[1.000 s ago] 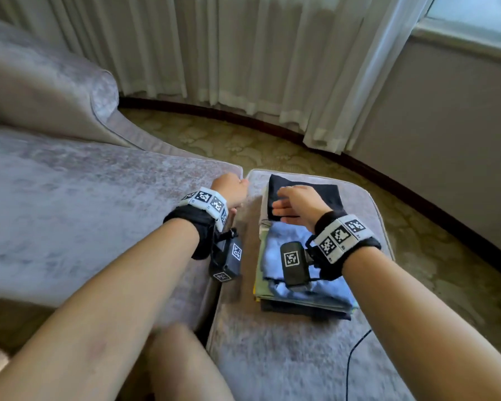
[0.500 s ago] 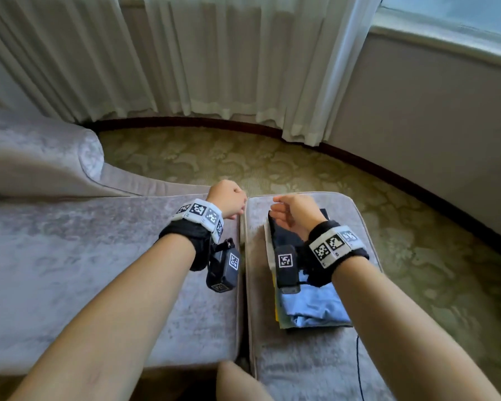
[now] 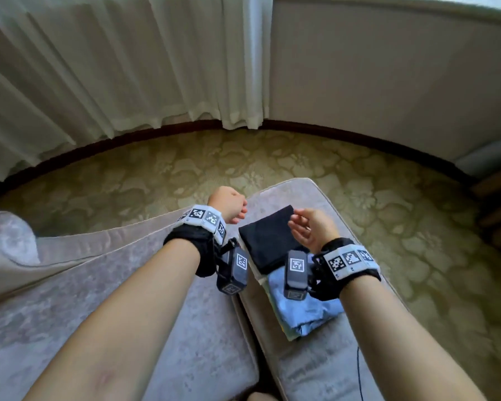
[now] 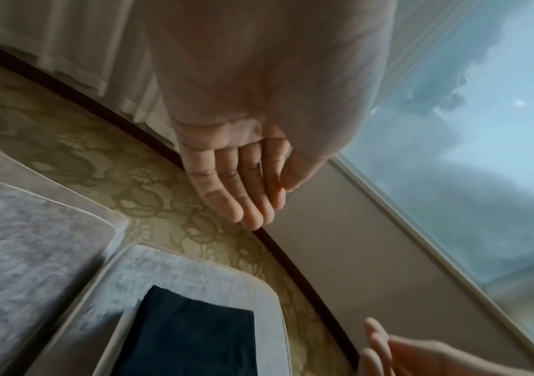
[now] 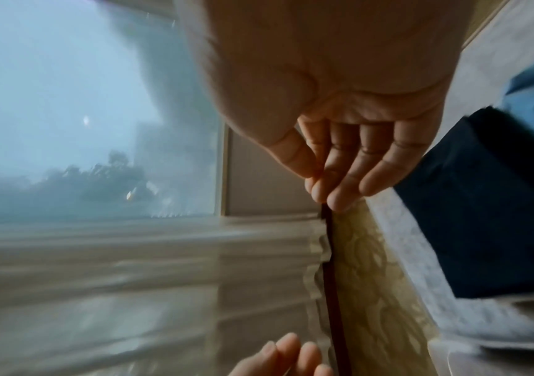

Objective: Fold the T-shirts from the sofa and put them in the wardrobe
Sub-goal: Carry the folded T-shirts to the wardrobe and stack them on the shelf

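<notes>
The T-shirts sit folded in a small stack on the grey footstool cushion, and nobody is holding them. On top lies a dark navy one, a neat rectangle; under it a light blue T-shirt pokes out toward the person, with a thin yellow-green edge showing below that. The stack lies on the far half of the cushion, close to its left edge, just beside the gap that separates it from the sofa seat.

The left hand hangs in the air above that gap, to the left of the stack, touching nothing. The left wrist view shows its fingers straight and pressed side by side, palm bare, nothing between them.

The right hand hovers over the right side of the stack, palm turned inward. Its fingers are loosely curled and close together, thumb resting near the forefinger, and no cloth is caught in them; the navy shirt lies free beside and below it in the right wrist view.

Both wrists carry black straps with white marker bands and small camera boxes. Beyond the cushion spreads a patterned olive carpet, then a dark skirting, pale curtains on the left and a plain wall under a window.
</notes>
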`<action>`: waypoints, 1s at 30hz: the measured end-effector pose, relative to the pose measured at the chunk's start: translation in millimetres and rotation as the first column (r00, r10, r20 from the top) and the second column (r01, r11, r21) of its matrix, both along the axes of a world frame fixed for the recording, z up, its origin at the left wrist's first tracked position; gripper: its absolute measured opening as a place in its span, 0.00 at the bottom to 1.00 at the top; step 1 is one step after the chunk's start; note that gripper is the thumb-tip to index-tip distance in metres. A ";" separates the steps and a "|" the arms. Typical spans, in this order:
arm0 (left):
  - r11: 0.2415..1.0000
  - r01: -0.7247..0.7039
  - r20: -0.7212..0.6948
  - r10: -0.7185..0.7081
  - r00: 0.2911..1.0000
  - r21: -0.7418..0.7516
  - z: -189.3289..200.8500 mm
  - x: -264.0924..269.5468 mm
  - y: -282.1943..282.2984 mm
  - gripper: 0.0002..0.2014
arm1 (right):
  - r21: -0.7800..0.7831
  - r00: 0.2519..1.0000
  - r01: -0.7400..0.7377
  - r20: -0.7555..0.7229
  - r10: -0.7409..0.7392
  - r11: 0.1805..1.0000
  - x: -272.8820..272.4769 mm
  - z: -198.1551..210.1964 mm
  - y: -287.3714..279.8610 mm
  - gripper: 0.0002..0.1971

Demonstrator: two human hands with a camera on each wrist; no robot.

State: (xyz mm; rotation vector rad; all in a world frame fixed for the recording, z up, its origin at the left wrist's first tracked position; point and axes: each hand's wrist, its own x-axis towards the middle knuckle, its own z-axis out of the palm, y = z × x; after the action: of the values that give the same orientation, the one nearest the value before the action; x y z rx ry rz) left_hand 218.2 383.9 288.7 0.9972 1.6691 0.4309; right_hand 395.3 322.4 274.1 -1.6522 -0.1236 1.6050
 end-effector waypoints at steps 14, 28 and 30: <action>0.802 0.582 -0.444 -0.573 0.689 -0.131 -191.1 57.3 70.8 0.11 | -0.452 0.780 0.621 0.436 -0.449 0.640 41.0 -218.9 -82.8 0.28; 0.656 0.696 -0.274 -0.754 0.597 -0.293 -300.3 71.6 106.0 0.35 | -0.368 0.738 0.669 0.222 -0.638 0.646 27.7 -284.3 -134.8 0.27; 0.656 0.681 -0.291 -0.754 0.589 -0.325 -302.4 73.1 108.9 0.41 | -0.322 0.727 0.676 0.140 -0.673 0.663 26.1 -288.3 -136.2 0.35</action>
State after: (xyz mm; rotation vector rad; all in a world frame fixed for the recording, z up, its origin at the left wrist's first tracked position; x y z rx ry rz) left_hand 291.3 492.8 -13.6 1.5965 1.4380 -0.5155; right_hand 421.4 186.2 -14.1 -1.6780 0.7510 1.0602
